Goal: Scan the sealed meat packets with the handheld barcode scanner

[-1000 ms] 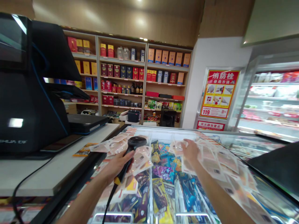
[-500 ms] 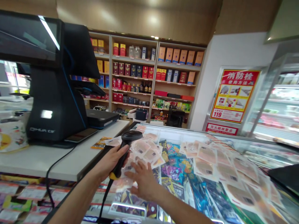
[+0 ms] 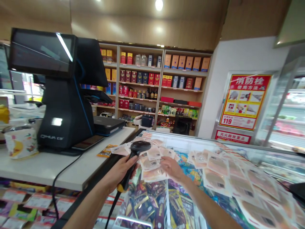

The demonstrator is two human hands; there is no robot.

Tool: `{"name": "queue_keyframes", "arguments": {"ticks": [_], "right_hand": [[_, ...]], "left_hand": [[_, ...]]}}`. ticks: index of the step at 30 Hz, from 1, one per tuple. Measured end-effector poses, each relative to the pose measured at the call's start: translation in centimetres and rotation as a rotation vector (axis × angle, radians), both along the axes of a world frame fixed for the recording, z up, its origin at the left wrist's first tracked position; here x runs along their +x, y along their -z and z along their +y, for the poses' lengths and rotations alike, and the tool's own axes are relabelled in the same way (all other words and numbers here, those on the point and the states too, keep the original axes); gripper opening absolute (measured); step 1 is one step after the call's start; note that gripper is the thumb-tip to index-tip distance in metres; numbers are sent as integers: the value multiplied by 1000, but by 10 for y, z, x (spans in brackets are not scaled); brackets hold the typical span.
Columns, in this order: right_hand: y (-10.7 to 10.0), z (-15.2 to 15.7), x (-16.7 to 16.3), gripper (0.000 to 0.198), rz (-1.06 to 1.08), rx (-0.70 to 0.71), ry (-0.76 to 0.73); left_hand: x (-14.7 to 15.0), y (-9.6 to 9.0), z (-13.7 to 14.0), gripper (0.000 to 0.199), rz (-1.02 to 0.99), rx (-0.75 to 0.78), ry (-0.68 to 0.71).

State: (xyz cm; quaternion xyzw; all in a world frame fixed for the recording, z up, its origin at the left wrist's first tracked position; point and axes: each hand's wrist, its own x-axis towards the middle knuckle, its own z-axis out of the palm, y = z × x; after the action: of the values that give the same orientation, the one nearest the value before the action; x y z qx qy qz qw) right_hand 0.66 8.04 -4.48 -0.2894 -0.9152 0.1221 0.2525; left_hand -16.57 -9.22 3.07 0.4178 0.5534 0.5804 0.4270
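Note:
My left hand is wrapped round the grip of a black and yellow barcode scanner, its head over a small pile of flat clear packets. My right hand is at the right edge of that pile, its fingers curled in and closed on the edge of a flat packet with pale round contents and a small dark label. The fingertips are partly hidden. A larger spread of similar packets lies on the glass to the right.
Under the glass lid of the freezer are colourful bags. On the left a white counter bears a black checkout terminal, a phone and an orange packet. The scanner's cable hangs down. Stocked shelves stand behind.
My right hand has moved from the near side of the pile to its right edge, and its spread fingers have closed. The view has shifted a little; the scanner stays in my left hand.

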Motion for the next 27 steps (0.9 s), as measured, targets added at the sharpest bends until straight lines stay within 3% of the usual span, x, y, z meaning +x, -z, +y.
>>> {"name": "queue_keyframes", "arguments": {"ticks": [4, 9, 13, 16, 21, 24, 27], "right_hand": [[-5, 22, -23, 40, 133, -127, 396], [-14, 25, -61, 53, -29, -169, 559], [-15, 23, -80, 61, -151, -121, 585], [-11, 32, -84, 59, -101, -201, 593], [-7, 60, -65, 20, 307, -438, 524], [-5, 74, -35, 26, 477, -466, 512], [2, 82, 0, 36, 761, -584, 470]], "left_hand": [[3, 4, 4, 27, 5, -2, -33], [6, 10, 6, 29, 29, -11, -28], [-1, 12, 6, 30, 8, -43, 2], [-5, 13, 5, 30, 3, -59, 1], [-6, 13, 5, 30, 1, -43, 20], [0, 14, 7, 30, 4, -29, 66], [9, 16, 11, 29, 6, -28, 91]]}}
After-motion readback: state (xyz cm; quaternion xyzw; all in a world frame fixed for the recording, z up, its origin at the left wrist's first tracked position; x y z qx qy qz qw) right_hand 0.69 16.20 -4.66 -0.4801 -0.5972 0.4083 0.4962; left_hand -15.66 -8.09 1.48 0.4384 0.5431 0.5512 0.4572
